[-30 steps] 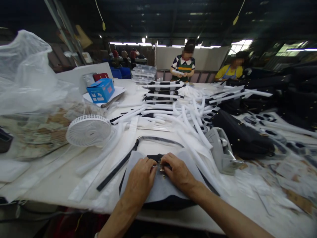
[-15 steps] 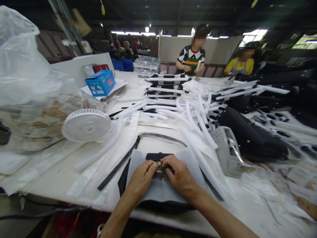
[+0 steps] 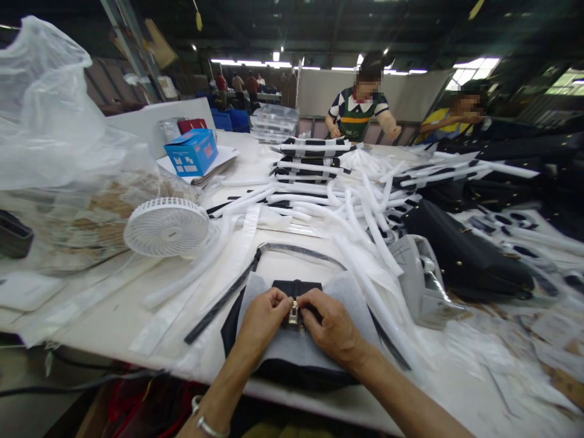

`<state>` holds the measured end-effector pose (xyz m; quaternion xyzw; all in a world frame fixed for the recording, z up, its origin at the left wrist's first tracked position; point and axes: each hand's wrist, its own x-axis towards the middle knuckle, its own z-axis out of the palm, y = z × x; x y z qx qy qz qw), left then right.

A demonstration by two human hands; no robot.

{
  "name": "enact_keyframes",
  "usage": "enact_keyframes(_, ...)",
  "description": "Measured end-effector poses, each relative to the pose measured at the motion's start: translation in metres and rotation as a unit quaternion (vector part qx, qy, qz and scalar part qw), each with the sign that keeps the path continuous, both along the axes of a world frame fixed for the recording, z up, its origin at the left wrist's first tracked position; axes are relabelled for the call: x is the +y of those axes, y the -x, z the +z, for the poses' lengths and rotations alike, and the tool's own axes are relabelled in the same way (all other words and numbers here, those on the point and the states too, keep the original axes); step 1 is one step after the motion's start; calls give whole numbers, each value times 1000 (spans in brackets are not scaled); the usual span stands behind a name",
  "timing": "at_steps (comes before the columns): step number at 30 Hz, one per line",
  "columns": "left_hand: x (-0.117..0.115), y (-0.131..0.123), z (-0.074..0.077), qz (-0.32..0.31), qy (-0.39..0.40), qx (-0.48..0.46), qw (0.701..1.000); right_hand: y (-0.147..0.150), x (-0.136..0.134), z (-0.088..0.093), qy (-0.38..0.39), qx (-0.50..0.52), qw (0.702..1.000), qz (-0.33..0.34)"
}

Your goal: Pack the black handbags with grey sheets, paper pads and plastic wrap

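Observation:
A black handbag (image 3: 310, 372) lies at the table's front edge, with pale grey wrapping sheet (image 3: 269, 348) over its front. On its black flap strap (image 3: 297, 287) sits a small gold metal clasp (image 3: 293, 314). My left hand (image 3: 264, 316) is closed in a pinch at the clasp's upper left. From the right, my right hand (image 3: 331, 325) pinches at the clasp's upper right edge, its other fingers curled under. The fingertips partly hide the strap and the top of the clasp. Behind the bag curves its wrapped shoulder strap (image 3: 301, 250).
A white fan (image 3: 166, 228) and blue box (image 3: 191, 152) stand left. White foam tubes (image 3: 360, 210) spread behind the bag. On the right are a tape dispenser (image 3: 422, 283) and black bags (image 3: 465, 249). A co-worker (image 3: 360, 106) stands across the table.
My left fingers have shifted from the clasp's side up to its top edge, and more of the clasp shows. My right hand stays nearly in place. The co-worker's arms have spread apart.

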<state>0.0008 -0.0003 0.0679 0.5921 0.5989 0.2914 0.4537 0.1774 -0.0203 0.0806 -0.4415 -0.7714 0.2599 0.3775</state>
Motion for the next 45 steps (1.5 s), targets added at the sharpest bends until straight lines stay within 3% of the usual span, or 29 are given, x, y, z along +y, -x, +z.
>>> enact_keyframes(4,1,-1,-2,2,-10,52,999,0,0,-2,-6,-2,1000,3)
enact_keyframes(12,-7,-11,13,1,-41,179,983,-1,0,-7,2,5,1000,5)
enact_keyframes(17,-13,-16,8,-8,-74,211,975,0,1,-9,-7,16,1000,1)
enact_keyframes(28,-13,-8,8,26,-91,100,990,1,2,-6,-29,60,998,-15)
enact_keyframes(36,-3,-7,8,-42,-42,23,998,-1,6,-10,-155,26,988,10)
enact_keyframes(40,-2,-6,11,-51,-10,-47,998,-3,2,0,-199,-11,979,46)
enact_keyframes(45,-2,-3,11,-33,-8,-69,997,-1,-4,21,-262,-85,956,98)
